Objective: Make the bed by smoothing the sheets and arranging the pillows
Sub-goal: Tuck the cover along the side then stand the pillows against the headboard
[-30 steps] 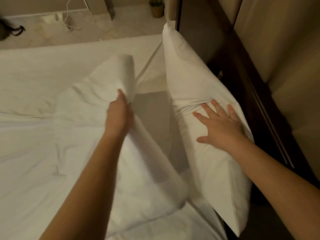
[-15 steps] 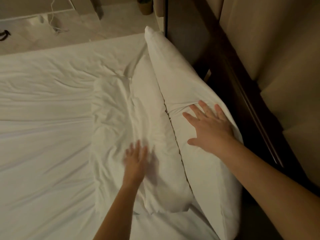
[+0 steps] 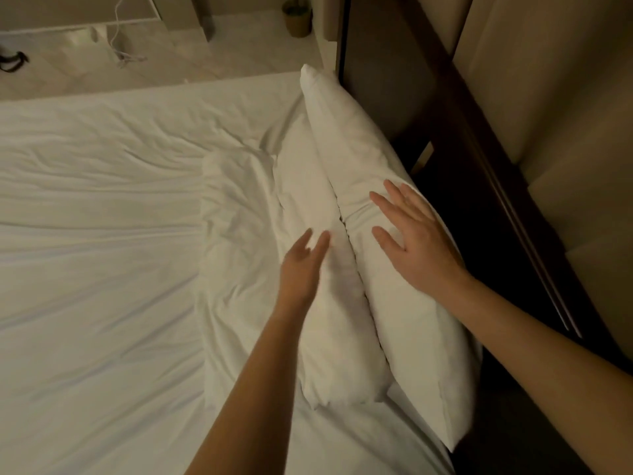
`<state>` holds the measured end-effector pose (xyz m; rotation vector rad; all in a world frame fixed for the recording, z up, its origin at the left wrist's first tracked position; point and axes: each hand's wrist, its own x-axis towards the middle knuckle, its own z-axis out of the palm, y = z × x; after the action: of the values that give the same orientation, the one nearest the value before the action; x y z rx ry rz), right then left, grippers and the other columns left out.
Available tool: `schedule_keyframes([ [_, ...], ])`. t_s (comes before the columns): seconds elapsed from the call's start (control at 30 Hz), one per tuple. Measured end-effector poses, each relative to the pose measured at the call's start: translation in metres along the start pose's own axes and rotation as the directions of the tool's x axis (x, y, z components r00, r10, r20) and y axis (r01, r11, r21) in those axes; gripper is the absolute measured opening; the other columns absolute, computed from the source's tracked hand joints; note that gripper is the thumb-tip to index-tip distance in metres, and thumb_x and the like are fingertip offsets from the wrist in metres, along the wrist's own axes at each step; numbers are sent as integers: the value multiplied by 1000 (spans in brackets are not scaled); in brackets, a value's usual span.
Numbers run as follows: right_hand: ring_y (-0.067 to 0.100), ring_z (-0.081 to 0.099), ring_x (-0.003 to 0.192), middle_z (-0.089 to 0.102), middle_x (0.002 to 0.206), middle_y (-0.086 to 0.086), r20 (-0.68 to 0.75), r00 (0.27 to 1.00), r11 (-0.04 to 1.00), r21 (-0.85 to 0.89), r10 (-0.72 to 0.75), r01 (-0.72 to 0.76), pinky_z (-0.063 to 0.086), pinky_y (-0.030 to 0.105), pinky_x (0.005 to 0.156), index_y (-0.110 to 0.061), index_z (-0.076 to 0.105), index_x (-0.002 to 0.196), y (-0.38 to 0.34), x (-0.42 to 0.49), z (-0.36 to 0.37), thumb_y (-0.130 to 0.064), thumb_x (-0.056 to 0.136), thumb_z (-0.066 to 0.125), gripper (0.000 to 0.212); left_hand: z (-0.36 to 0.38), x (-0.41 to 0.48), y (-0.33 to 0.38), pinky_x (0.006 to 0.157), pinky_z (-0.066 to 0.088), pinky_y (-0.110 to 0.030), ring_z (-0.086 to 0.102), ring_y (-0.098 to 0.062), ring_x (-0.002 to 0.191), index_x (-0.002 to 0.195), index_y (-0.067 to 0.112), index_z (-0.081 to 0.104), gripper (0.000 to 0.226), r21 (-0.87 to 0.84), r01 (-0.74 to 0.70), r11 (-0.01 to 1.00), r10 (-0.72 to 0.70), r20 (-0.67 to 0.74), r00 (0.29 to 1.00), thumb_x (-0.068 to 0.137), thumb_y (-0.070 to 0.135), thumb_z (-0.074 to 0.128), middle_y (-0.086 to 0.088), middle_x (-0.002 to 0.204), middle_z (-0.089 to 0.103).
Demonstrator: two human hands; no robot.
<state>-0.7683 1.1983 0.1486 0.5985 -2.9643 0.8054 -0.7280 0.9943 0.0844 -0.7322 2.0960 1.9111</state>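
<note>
1. Count: two pillows, two hands, one sheet (image 3: 102,252).
2. The rear pillow (image 3: 356,145) stands on its long edge and leans on the dark headboard (image 3: 394,80).
3. The front pillow (image 3: 305,186) lies on the bed, touching the rear pillow along one seam. The rumpled fabric on its left is probably the same pillowcase; the dim view leaves this uncertain.
4. The right hand (image 3: 418,245) rests flat on the rear pillow, fingers (image 3: 394,197) straight and spread, gripping nothing.
5. The left hand (image 3: 299,265) is over the front pillow beside the seam, fingers (image 3: 320,245) straight and blurred, gripping nothing.
6. The sheet is creased across the mattress.
7. Change: one second ago the left hand gripped the front pillow raised off the bed; now that pillow lies down and the hand is released. The right hand remains on the rear pillow.
</note>
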Motion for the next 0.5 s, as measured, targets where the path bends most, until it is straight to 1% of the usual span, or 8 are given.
schedule_keyframes([
  [0.1,5,34,147,43,157,-8,-163,980,963,261,114,-69,37,36,119,-25,55,146,-5,-4,-10,-21,107,49,39,34,-7,59,121,35,-50,40,-18,148,164,26,22,123,-80,73,994,-59,163,985,68,87,68,6,166,36],
  [0.17,6,45,140,53,149,-8,-230,947,921,367,225,-130,45,35,114,-26,61,139,-7,-7,-20,-21,107,48,35,51,-14,83,121,35,-47,37,-23,150,166,28,12,132,-34,48,998,-41,192,981,64,89,69,2,168,31],
  [0.2,8,44,141,53,148,-8,-236,930,909,377,280,-178,44,37,114,-29,60,139,-6,-8,-23,-24,107,48,35,57,-17,92,121,35,-45,35,-24,152,166,29,8,136,-6,26,1000,-24,186,982,61,91,69,1,169,29],
  [0.27,14,37,146,44,155,-7,-166,897,873,357,409,-331,39,43,117,-36,49,148,-4,-8,-24,-36,107,45,41,69,-16,102,121,35,-47,30,-26,154,165,32,1,145,48,2,999,-10,164,986,54,94,70,0,171,23],
  [0.33,21,38,145,39,159,-4,-16,838,778,381,546,-500,37,41,115,-39,35,155,1,-4,-16,-46,107,38,49,77,-3,106,120,37,-49,32,-31,152,164,31,-5,151,116,21,993,-34,114,993,50,95,71,-4,171,21],
  [0.4,24,47,138,48,152,2,111,788,669,466,606,-580,40,38,109,-34,40,154,2,0,-4,-47,107,36,49,81,15,102,116,41,-49,39,-33,147,163,28,-6,155,157,78,985,-89,64,994,48,91,76,-8,166,30],
  [0.47,21,52,133,56,143,0,160,783,595,564,601,-573,42,39,111,-26,51,148,5,2,7,-47,107,39,48,82,26,92,105,51,-43,52,-29,134,164,25,1,138,138,115,984,-122,47,991,63,73,82,0,150,48],
  [0.5,18,54,129,58,139,-2,187,772,543,612,607,-575,43,38,110,-24,55,145,6,3,8,-50,106,40,49,81,31,84,93,55,-37,59,-24,121,164,23,12,117,150,97,984,-104,41,994,76,58,80,7,134,56],
])
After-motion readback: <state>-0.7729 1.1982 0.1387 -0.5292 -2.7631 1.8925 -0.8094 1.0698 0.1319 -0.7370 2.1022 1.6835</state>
